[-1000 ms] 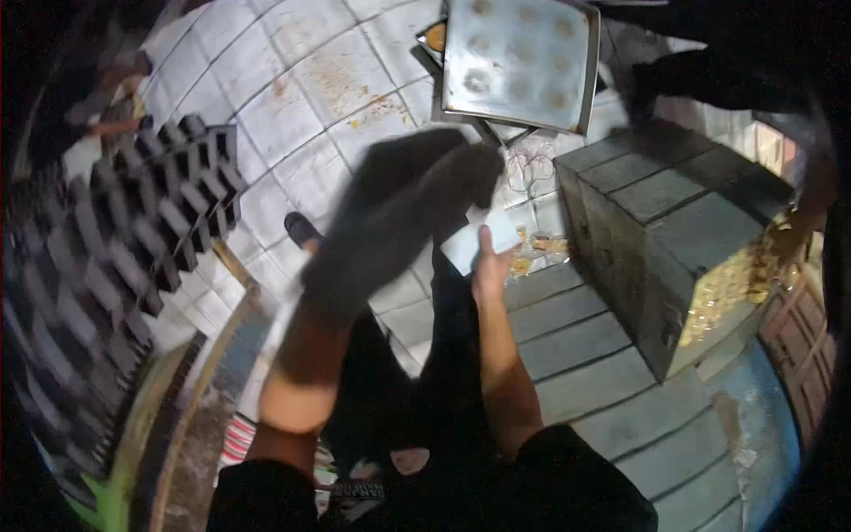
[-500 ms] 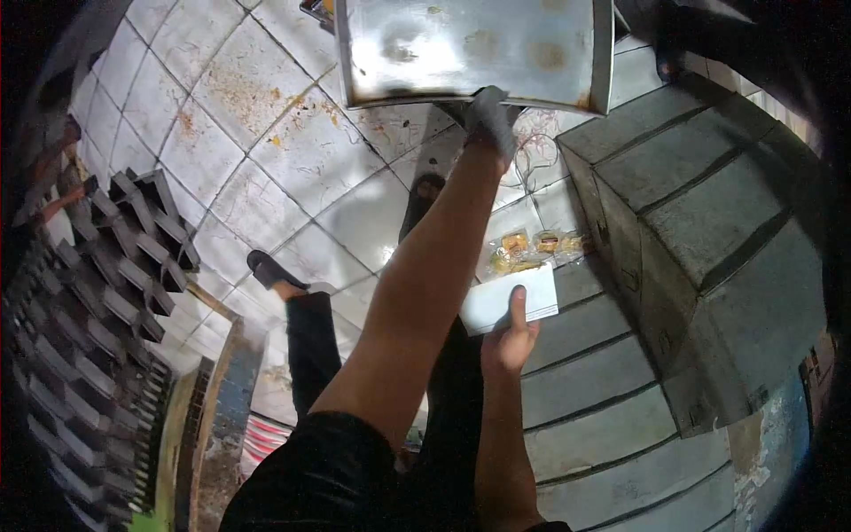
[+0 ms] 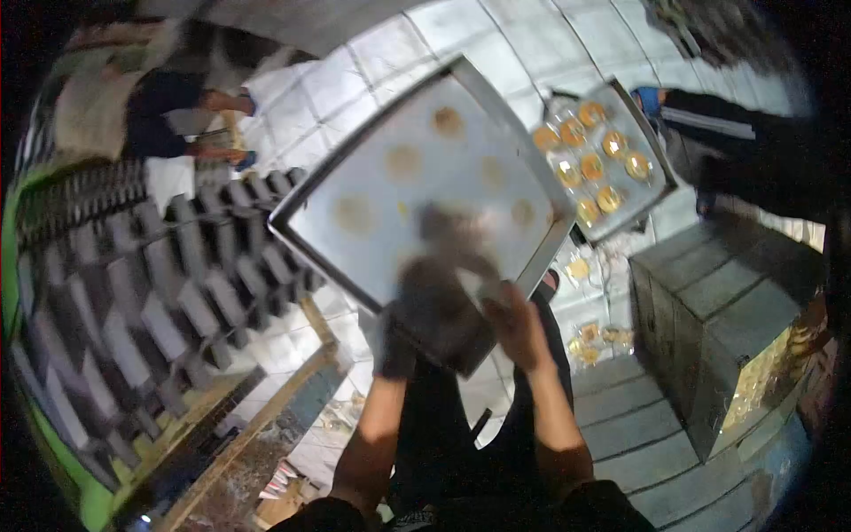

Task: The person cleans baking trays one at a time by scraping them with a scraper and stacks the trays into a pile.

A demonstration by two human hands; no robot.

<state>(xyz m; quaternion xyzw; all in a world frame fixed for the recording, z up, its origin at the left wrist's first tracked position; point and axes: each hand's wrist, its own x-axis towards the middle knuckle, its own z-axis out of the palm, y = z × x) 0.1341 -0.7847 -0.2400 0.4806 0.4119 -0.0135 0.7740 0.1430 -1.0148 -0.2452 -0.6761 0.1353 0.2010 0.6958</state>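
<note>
A metal baking tray [image 3: 355, 168] with round brown stains is held tilted in front of me. My left hand [image 3: 394, 348], in a dark grey glove, grips its near left edge. Bare and blurred, my right hand [image 3: 519, 330] is over the tray's near right part. Its fingers are closed on a flat white piece [image 3: 474, 288], mostly hidden now and seen earlier as a rectangle. A dark shadow covers the tray's near corner.
Another tray [image 3: 660, 168] with several wrapped round pastries [image 3: 591, 166] is on the tiled floor, beside a person's leg [image 3: 709, 120]. Stacked metal racks [image 3: 177, 301] line the left, where another person [image 3: 164, 115] works. A grey tiled block [image 3: 700, 301] stands right.
The tray has come closer and turned diagonally. My left hand has drawn back with it, and my right hand has moved up over it with the white piece. My view has shifted.
</note>
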